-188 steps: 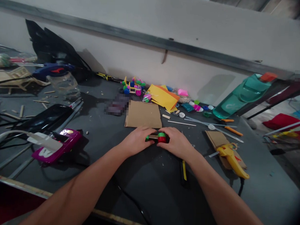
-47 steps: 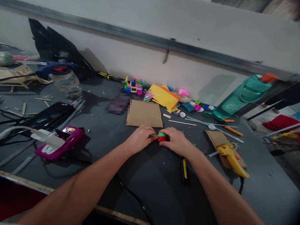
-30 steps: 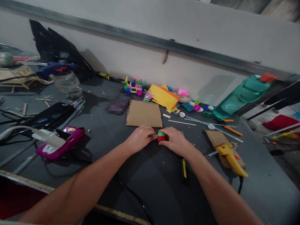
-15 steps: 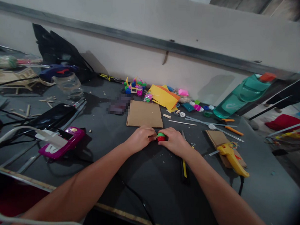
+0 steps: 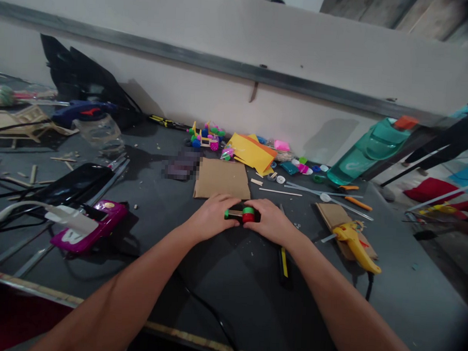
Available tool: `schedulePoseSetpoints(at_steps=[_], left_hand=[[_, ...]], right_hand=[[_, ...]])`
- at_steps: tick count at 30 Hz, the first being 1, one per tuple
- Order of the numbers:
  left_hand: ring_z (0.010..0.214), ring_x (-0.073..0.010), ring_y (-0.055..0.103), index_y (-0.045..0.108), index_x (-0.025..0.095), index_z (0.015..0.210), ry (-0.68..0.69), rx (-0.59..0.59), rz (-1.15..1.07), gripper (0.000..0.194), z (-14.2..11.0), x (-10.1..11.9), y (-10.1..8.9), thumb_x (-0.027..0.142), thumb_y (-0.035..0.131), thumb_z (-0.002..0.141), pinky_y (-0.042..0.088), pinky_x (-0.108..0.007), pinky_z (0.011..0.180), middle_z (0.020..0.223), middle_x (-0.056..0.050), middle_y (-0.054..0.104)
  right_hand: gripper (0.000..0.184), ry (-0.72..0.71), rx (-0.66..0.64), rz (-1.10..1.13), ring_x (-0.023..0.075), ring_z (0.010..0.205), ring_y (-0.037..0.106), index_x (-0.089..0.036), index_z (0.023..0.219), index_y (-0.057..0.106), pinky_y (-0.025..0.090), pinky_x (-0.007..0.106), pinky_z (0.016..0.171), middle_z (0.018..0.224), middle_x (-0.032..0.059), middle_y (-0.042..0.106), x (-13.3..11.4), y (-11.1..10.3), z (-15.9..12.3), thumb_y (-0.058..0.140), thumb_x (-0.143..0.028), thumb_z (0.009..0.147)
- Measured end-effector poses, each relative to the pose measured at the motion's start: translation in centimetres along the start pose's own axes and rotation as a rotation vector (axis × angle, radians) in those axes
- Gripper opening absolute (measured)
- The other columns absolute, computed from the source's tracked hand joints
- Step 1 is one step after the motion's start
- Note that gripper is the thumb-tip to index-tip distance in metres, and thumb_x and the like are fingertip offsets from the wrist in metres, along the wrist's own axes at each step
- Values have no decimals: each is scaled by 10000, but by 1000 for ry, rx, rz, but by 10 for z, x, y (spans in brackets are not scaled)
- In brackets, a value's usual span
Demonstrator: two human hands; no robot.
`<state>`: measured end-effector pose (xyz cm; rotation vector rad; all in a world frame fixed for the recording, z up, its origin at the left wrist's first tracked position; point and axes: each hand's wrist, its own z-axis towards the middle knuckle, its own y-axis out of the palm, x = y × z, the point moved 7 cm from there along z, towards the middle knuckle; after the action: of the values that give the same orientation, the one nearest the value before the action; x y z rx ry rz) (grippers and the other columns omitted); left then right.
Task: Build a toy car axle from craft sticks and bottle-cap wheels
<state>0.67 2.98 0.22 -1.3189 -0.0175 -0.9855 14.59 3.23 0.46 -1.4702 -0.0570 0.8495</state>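
Fingers: the fingers (image 5: 228, 203) of both hands are curled and nearly closed, coming in from opposite sides with their tips on one small piece; neither hand is spread open.
Left hand: the left hand (image 5: 211, 219) lies low on the table and has the piece's left end under its fingertips.
Right hand: the right hand (image 5: 268, 222) mirrors it, its fingers wrapped over the right end, around the caps.
Held piece: a capped stick (image 5: 235, 214), dark along its length, sits between the hands just in front of the lower edge of a cardboard sheet (image 5: 221, 179). A small green cap (image 5: 226, 214) marks its left end; a green cap (image 5: 248, 210) and a red cap (image 5: 248, 218) sit together at its right end. The fingers hide part of it.
Why held so: pressure from both sides seems to keep the short, round-ended piece from rolling, and its caps in line.
Near the hands: a yellow-and-black craft knife (image 5: 283, 263) lies just right of the right hand; a yellow glue gun (image 5: 353, 243) rests on a cardboard scrap (image 5: 329, 213).
Rest: yellow paper (image 5: 252, 153), a small stick-built toy car (image 5: 204, 137) and a magenta plastic case (image 5: 86, 231) lie about the dark table (image 5: 329, 314).
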Motion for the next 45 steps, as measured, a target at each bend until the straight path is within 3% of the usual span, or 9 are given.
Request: schedulePoseSetpoints(at_steps=[2,8,14,26,37,45], left_hand=[[1164,-276,482,530,210,1245,-57,-22,17,620,-2,-8,-11,397,729,688,378,-414,986,1266,-108,538],[987,-239,580,598,232,1112,-144,-143,36,446,-7,-21,-28,371,697,700,447,-338,826,1082,-55,633],[785,-189,620,649,238,984,-136,-169,35,245,-6,-22,-21,319,632,753,436,-281,681,899,-16,691],[809,-204,645,687,264,1000,-167,-123,48,265,-5,-25,-20,337,627,752,441,-274,665,917,-2,727],[819,-200,650,695,281,996,-157,-149,64,262,-5,-25,-17,342,617,754,421,-258,660,929,13,735],[749,-191,648,707,292,959,-157,-144,58,234,-3,-24,-17,324,623,743,406,-259,605,852,11,737]], right_hand=[[495,13,-5,-5,247,1032,533,-201,1134,583,416,402,892,1089,85,630,1,-1,-1,746,-305,678],[415,36,-20,29,218,976,549,-209,1075,604,430,362,842,1057,65,628,2,-4,-1,730,-282,687],[258,43,-28,56,177,849,556,-209,950,639,424,306,754,921,30,647,1,-4,-1,714,-219,704],[202,16,-12,24,178,831,538,-221,887,650,405,295,725,849,13,658,0,-3,-1,729,-215,701],[173,-1,-7,6,188,826,530,-207,853,652,404,301,740,820,22,650,-1,-3,-1,727,-200,698],[173,-15,-2,-9,195,843,529,-205,863,645,412,306,760,841,27,655,-3,-2,-1,720,-198,707]])
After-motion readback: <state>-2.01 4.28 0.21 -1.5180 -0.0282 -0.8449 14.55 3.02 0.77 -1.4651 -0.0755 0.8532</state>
